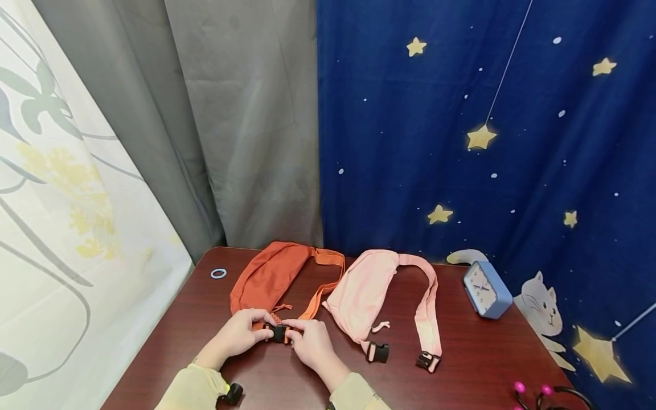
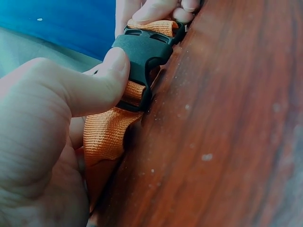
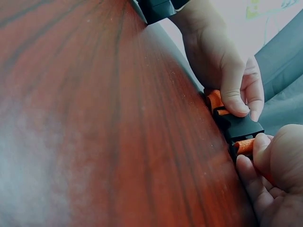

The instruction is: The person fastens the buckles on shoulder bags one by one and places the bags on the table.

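Note:
An orange-red waist bag point(image 1: 274, 270) lies at the table's left, its strap point(image 1: 324, 291) curving round to the front. Both hands meet at its black side-release buckle point(image 1: 279, 333), whose two halves are joined. In the left wrist view the thumb of my left hand point(image 2: 52, 109) lies on the near half of the buckle point(image 2: 142, 52), with the fingers behind it. My right hand point(image 3: 279, 170) pinches the other end, where the orange webbing point(image 3: 245, 146) passes through. A pink waist bag point(image 1: 364, 290) rests to the right, its two buckle halves apart.
A pale blue ring point(image 1: 218, 273) lies at the table's far left. Toward the right edge stands a blue clock point(image 1: 488, 289). A black wire object with pink balls point(image 1: 546, 390) shows at the lower right. Curtains point(image 1: 435, 171) hang behind the table.

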A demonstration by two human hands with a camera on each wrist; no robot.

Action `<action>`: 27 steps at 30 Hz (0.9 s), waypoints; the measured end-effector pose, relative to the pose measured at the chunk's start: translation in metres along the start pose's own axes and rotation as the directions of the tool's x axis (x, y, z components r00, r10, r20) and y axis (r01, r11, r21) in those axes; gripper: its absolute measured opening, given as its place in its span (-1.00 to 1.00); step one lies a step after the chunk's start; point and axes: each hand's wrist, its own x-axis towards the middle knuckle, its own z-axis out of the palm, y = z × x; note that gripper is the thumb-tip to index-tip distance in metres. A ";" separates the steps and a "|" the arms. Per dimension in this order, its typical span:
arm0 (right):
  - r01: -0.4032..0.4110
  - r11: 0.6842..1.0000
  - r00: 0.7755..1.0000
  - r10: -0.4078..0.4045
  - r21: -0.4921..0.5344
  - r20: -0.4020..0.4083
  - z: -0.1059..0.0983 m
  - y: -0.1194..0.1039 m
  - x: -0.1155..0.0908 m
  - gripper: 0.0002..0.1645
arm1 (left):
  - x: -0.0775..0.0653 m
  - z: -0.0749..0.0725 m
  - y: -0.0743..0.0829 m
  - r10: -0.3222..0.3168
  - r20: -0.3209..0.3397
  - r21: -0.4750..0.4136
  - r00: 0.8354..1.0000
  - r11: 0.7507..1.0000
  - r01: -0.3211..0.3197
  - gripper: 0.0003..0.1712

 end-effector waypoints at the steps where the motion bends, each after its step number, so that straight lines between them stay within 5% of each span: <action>1: 0.003 1.000 1.000 -0.003 0.000 -0.001 0.000 0.000 0.000 -0.68 | 0.000 0.000 0.000 0.001 0.000 -0.001 1.000 1.000 -0.001 -0.81; 27: 0.016 1.000 1.000 -0.016 0.000 0.002 0.008 0.002 0.002 -0.69 | 0.000 0.001 0.000 -0.012 -0.002 0.002 1.000 1.000 0.012 -0.82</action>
